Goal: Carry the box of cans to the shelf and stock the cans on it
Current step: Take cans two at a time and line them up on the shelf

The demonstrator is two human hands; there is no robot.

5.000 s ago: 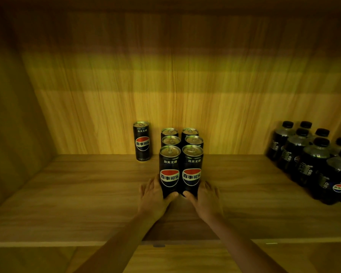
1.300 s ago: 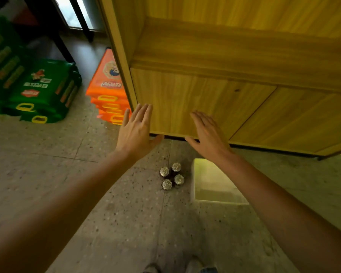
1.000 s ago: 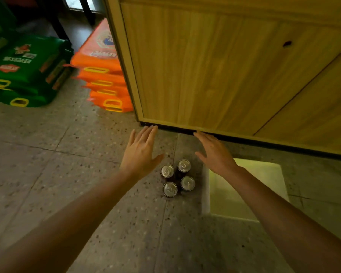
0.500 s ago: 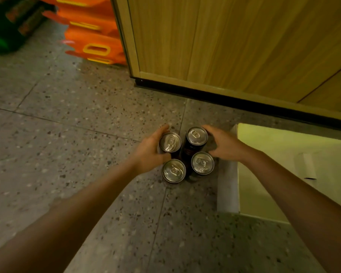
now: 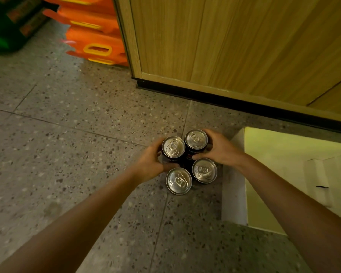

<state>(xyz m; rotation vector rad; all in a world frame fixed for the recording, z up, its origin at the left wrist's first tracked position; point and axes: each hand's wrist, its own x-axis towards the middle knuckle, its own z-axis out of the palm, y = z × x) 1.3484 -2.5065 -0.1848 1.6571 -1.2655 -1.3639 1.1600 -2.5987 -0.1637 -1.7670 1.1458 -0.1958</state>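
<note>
Low in the frame's centre, on the floor (image 5: 71, 119), the left hand (image 5: 149, 164) curled around one rear can (image 5: 173, 146) and the right hand (image 5: 220, 148) around the other (image 5: 196, 138), the emptied box (image 5: 234, 194) at lower right. Lifting both risked toppling the two loose front cans (image 5: 191, 175) packed against them, or a one-handed grip slipping.

Dim, warm yellow-green cast is tinting the whole view. Silver can lids (image 5: 187, 161) are catching soft glare from overhead. Box interior (image 5: 280, 154) is reading brightest. Forearms are going dark toward lower corners. Wide-angle lens is bending the cabinet (image 5: 234, 46) edges; the orange packs (image 5: 95, 30) are blurring at upper left.
</note>
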